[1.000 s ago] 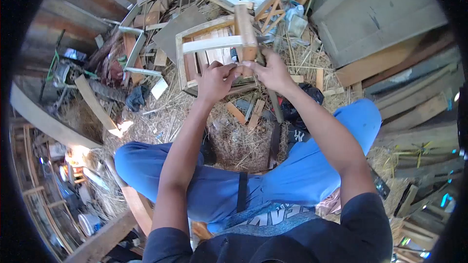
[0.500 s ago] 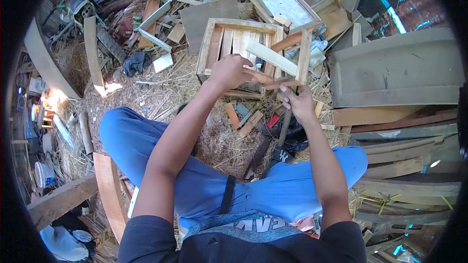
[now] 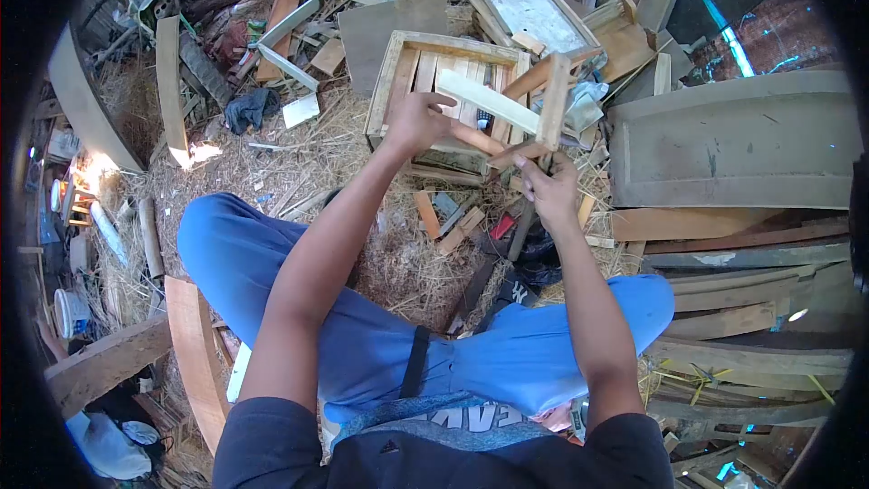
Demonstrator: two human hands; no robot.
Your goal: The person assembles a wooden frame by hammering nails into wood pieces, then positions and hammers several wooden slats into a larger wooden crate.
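Note:
A partly joined wooden frame (image 3: 550,109) is held up in front of me, over a wooden box frame with a slatted inside (image 3: 385,81). One pale strip (image 3: 484,98) and a browner strip (image 3: 478,138) run left from its upright end piece. My left hand (image 3: 421,123) is closed around the left end of the browner strip, which its fingers partly cover. At the lower right corner of the frame, my right hand (image 3: 552,188) grips the joint between thumb and fingers. The box frame rests on the littered ground just beyond my hands.
Wood scraps and straw cover the ground (image 3: 398,272). A pale-panelled frame (image 3: 529,4) leans at the back. On the right lie a large grey panel (image 3: 733,140) and stacked boards (image 3: 733,285). A dark cap (image 3: 516,290) lies by my leg, and a curved plank (image 3: 192,344) stands at left.
The held wooden frame has tilted, its end piece now standing more upright and its pale strip shifted left. Both hands keep their hold and have moved slightly.

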